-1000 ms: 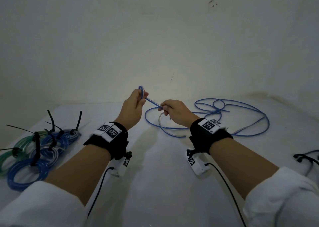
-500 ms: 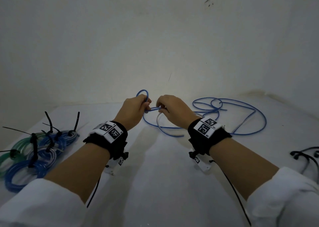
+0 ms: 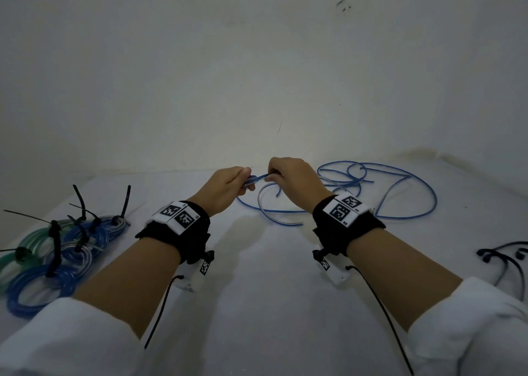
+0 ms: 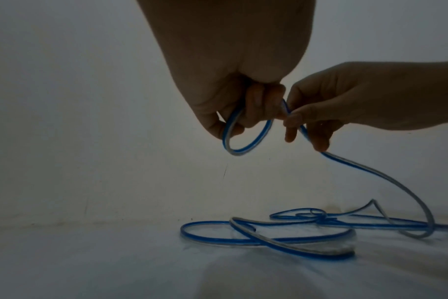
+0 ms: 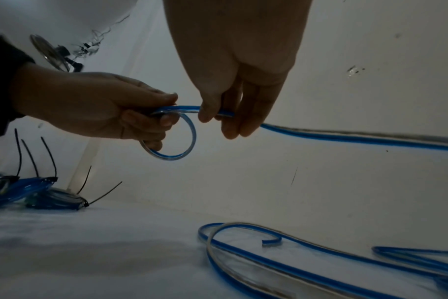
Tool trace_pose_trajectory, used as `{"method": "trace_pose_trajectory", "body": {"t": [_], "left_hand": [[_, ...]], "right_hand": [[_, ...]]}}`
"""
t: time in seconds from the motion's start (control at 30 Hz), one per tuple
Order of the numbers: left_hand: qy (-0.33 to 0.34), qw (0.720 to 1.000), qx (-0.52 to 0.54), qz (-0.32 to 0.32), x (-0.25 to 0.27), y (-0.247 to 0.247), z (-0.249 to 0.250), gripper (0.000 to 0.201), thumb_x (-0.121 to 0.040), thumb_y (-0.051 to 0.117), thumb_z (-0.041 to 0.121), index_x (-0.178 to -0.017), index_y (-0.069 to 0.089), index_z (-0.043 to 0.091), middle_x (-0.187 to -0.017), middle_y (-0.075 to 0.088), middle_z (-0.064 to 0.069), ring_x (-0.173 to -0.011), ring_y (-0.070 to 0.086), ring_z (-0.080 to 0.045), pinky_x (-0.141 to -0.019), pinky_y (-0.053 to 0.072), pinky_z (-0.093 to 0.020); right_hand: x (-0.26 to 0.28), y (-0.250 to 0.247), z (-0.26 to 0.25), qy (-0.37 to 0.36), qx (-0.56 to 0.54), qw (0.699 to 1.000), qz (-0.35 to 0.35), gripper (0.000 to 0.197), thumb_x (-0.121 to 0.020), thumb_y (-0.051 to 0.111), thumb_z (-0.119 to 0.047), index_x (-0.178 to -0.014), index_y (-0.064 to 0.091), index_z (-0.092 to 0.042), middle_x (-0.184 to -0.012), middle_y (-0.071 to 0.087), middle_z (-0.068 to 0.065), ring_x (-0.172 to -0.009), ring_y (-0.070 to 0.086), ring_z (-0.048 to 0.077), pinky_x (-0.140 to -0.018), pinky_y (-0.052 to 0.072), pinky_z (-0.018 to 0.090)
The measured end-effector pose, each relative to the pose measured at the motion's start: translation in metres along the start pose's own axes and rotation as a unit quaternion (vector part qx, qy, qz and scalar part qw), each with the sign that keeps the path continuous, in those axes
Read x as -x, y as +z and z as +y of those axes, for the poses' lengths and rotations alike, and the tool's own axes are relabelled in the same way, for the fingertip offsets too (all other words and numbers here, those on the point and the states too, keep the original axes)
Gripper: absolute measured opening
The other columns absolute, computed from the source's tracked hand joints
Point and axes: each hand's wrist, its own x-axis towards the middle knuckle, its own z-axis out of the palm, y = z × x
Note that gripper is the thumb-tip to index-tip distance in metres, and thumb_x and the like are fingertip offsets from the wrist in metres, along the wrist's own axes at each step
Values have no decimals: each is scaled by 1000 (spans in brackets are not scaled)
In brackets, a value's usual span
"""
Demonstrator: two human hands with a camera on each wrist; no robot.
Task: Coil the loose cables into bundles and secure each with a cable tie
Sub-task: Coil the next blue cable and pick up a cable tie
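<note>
A white table (image 3: 257,304) runs back to a plain white wall (image 3: 257,61). Only the head view shows the finished bundles (image 3: 54,250), blue and green coils cinched with black cable ties (image 3: 55,244), lying at the far left, and spare black ties (image 3: 503,258) at the right edge. The wrist views alone reveal a small loop of the blue cable (image 4: 246,131) closed in the left hand (image 3: 225,190), whose fingers curl round it. The right hand (image 3: 294,181) pinches the cable just beside that loop; the rest trails loose on the table behind. Since a second ago the hands have drawn together and dropped lower.
</note>
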Motion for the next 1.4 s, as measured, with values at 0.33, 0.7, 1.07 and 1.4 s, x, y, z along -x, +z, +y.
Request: {"method": "trace_pose_trajectory", "body": {"t": [0.33, 0.7, 1.07, 1.4], "left_hand": [[-57, 988, 126, -76, -3, -5, 3, 32, -101, 31, 14, -75, 50, 11, -57, 36, 5, -42, 33, -1, -49, 29, -16], [-64, 935, 347, 10, -1, -10, 16, 29, -102, 28, 19, -81, 47, 13, -80, 74, -3, -62, 65, -10, -58, 48, -18], [-34, 918, 388, 78, -3, -16, 22, 32, -102, 25, 20, -79, 47, 15, -90, 74, -2, -75, 69, -12, -56, 45, -16], [-15, 880, 451, 146, -11, -8, 23, 27, -102, 28, 17, -87, 49, 11, -113, 63, -18, -101, 66, -22, -68, 52, -21]], "right_hand": [[4, 1, 12, 48, -87, 994, -54, 25, -91, 57, -30, -88, 54, -5, -81, 58, 7, -73, 50, 22, -62, 34, 28], [13, 4, 13, 95, -125, 986, -57, 15, -90, 59, -17, -98, 54, -4, -85, 67, 13, -69, 54, 18, -56, 36, 17], [13, 6, 26, 131, -99, 986, -5, 11, -94, 47, -10, -101, 46, -2, -86, 60, 12, -74, 54, 24, -64, 40, 30], [13, 6, 28, 119, -44, 992, -10, 32, -93, 47, -2, -124, 54, -5, -110, 57, 20, -103, 54, 31, -83, 39, 28]]}}
